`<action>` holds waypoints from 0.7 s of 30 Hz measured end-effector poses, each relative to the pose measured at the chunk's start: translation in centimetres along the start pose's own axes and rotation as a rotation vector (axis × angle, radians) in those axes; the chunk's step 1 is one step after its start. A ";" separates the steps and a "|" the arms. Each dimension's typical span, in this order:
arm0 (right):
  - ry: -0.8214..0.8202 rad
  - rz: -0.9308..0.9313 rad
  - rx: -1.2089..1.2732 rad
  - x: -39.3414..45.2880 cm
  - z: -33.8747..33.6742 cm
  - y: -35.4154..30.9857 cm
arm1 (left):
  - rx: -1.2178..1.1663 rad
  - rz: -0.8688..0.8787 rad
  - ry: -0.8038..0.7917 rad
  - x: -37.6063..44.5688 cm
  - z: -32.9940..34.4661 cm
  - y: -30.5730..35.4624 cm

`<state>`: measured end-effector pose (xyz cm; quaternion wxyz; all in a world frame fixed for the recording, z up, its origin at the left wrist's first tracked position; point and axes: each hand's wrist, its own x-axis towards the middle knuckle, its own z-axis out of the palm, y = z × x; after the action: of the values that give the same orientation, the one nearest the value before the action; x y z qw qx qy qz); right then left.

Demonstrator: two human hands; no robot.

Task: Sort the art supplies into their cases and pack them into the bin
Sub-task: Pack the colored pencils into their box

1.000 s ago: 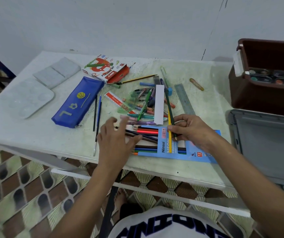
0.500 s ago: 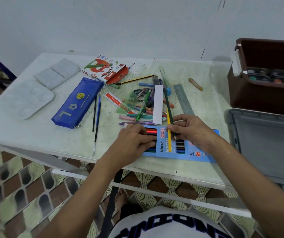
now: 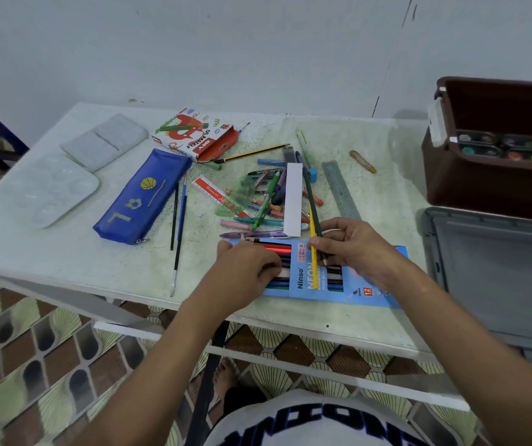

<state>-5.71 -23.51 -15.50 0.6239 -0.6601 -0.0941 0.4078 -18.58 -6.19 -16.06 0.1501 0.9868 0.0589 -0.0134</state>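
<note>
A blue coloured-pencil box [image 3: 367, 292] lies flat at the table's front edge with several pencils [image 3: 279, 249] showing in it. My left hand [image 3: 247, 270] lies over the box's left end with curled fingers on those pencils. My right hand [image 3: 354, 249] pinches a yellow pencil [image 3: 312, 233] and a dark green pencil [image 3: 311, 201] above the box's middle. Behind the box is a loose heap of pens and crayons [image 3: 267, 201]. A brown bin [image 3: 496, 185] at the right holds a paint palette [image 3: 512, 149].
A blue pencil pouch [image 3: 139, 197], an oil-pastel box [image 3: 197, 133], two thin brushes [image 3: 177, 226], a metal ruler [image 3: 340, 188], a lone crayon [image 3: 362, 161], a white palette [image 3: 49, 191] and a grey lid [image 3: 499, 278] lie around on the table [image 3: 65, 252].
My left hand came down from above the table onto the pencils at the box's left end and pushed them further in. The right hand kept its two pencils in place.
</note>
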 end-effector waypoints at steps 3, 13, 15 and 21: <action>-0.001 -0.010 0.019 -0.3 0.0 -0.3 | -0.135 -0.067 0.099 0.5 -0.8 0.8; -0.108 -0.123 -0.013 -1.5 0.0 -2.8 | -1.070 -0.289 0.046 4.8 -4.9 2.5; -0.107 -0.126 -0.013 -1.6 0.0 -3.1 | -1.201 -0.313 0.017 5.2 -4.6 2.4; -0.068 -0.126 -0.067 -1.5 -0.8 -3.4 | -1.437 -0.374 0.173 5.3 -4.8 2.3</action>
<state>-4.85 -24.35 -11.92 0.6224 -0.6589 -0.1703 0.3866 -12.96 -6.38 -11.07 0.7478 0.6169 0.2315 0.0808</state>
